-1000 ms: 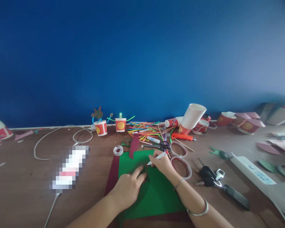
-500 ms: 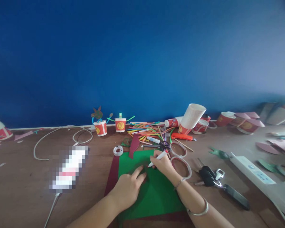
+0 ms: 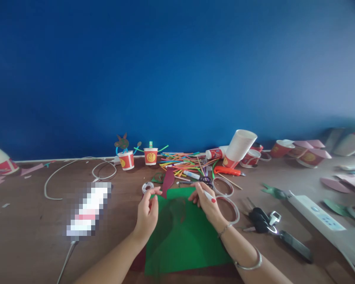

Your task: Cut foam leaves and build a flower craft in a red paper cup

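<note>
My right hand (image 3: 206, 203) holds a white marker (image 3: 208, 195) with a red end, over the right side of a green sheet (image 3: 192, 240). The marker slants through the fingers, its red end towards the wrist. Over the sheet's left edge, my left hand (image 3: 148, 215) is raised with loosely bent fingers and the thumb apart; it holds nothing I can see. Between the hands, a dark blurred patch lies on the green, too smeared to make out. A maroon sheet (image 3: 139, 256) shows beneath, and a maroon cut-out (image 3: 168, 182) lies at the top edge.
Behind lie scissors (image 3: 205, 180), coloured sticks (image 3: 180, 159) and an orange cutter (image 3: 228, 170). A tape roll (image 3: 148, 187), tape rings (image 3: 228, 209), keys (image 3: 258, 219) and a power strip (image 3: 313, 213) surround the sheet. Stacked paper cups (image 3: 239, 148) lean near the wall; a phone (image 3: 88, 211) charges at left.
My left hand has lifted off the green sheet and moved left and up. My right hand has turned, and the marker's tip has left the paper, its red end now pointing back.
</note>
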Action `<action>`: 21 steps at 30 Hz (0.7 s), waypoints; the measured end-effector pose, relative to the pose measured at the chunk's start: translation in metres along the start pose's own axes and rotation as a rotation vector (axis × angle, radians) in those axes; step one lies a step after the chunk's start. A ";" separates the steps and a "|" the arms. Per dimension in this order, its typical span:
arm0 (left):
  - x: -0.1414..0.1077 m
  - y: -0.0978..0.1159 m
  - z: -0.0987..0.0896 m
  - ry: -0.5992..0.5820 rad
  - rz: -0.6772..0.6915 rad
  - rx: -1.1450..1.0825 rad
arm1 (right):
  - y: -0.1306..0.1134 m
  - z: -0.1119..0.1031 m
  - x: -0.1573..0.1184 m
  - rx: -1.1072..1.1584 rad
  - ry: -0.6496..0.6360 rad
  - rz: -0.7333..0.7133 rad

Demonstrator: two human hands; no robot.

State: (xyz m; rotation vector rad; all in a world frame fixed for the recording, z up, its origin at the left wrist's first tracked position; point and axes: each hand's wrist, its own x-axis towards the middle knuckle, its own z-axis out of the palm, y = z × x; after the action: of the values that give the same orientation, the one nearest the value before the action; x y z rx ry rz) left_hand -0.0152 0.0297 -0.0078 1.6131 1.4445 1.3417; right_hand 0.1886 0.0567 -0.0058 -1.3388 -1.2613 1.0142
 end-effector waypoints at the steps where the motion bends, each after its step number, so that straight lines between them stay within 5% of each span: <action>1: 0.002 -0.001 -0.001 0.034 -0.032 -0.043 | 0.000 0.000 -0.001 -0.013 -0.003 -0.018; 4: 0.007 -0.003 -0.002 0.064 -0.086 -0.107 | -0.003 0.000 -0.003 -0.039 -0.033 -0.057; 8: 0.004 0.000 0.000 -0.080 -0.042 -0.006 | -0.007 -0.002 -0.005 -0.060 -0.046 -0.038; 16: -0.017 0.018 0.006 -0.543 0.263 0.721 | -0.003 0.000 -0.002 0.005 -0.038 -0.056; 21: -0.022 0.022 0.023 -0.591 0.237 1.045 | -0.001 0.003 0.001 0.148 0.025 -0.025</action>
State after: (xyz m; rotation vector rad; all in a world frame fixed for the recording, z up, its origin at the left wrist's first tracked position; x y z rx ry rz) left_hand 0.0158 0.0081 -0.0017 2.5765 1.6639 0.0339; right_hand 0.1854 0.0582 -0.0056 -1.2159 -1.1586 1.0489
